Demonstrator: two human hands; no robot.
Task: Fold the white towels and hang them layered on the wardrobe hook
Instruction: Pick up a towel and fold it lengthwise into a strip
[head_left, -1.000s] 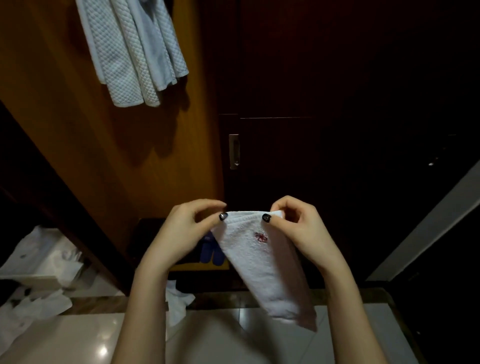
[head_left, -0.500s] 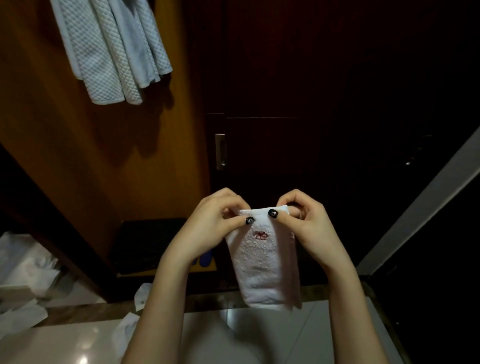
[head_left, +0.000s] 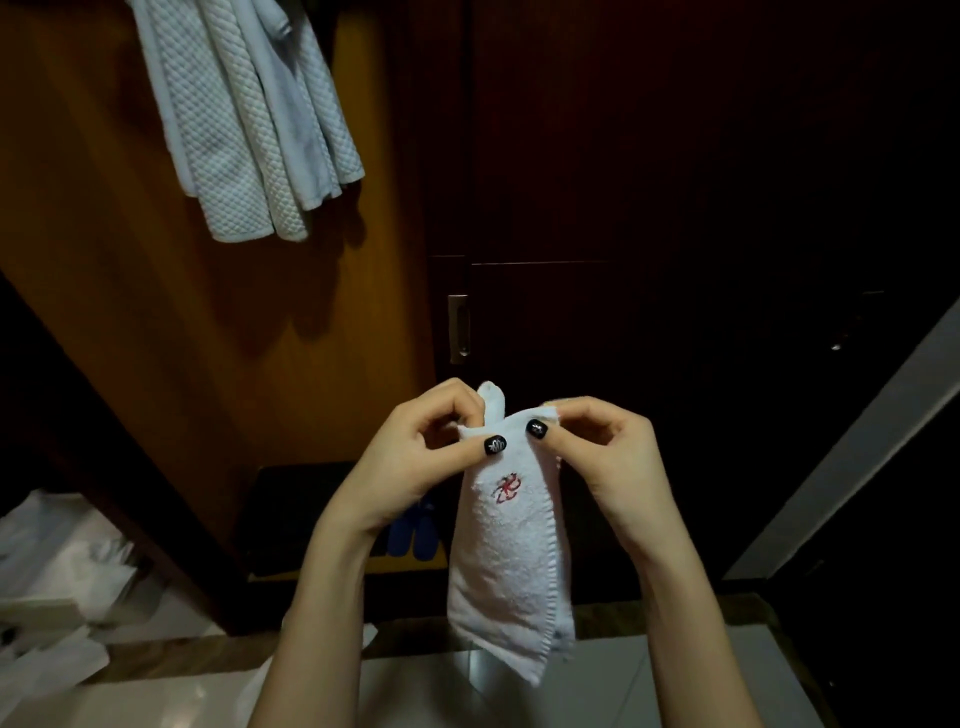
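Since half a second ago we have brought our hands closer together, and the small towel between them hangs narrower, with one corner now poking up above its top edge.

In the head view, the small towel sits at about 6 o'clock from the middle of the frame. It is folded into a long strip and hangs straight down, with a red stitched mark just under its top edge. Our left hand pinches the top edge at its 9 o'clock end, thumb in front and fingers curled behind. Our right hand pinches the same edge at the 3 o'clock end in the same way. The two dark-painted thumbnails lie near each other on the cloth.

At 11 o'clock, the hanging towels drape in layers against the brown wardrobe panel; their tops run out of the frame. A metal handle shows on the dark door, at 12 o'clock from our hands. Blue slippers lie just beside the small towel at its 9 o'clock. White bags lie on the pale floor at 8 o'clock.
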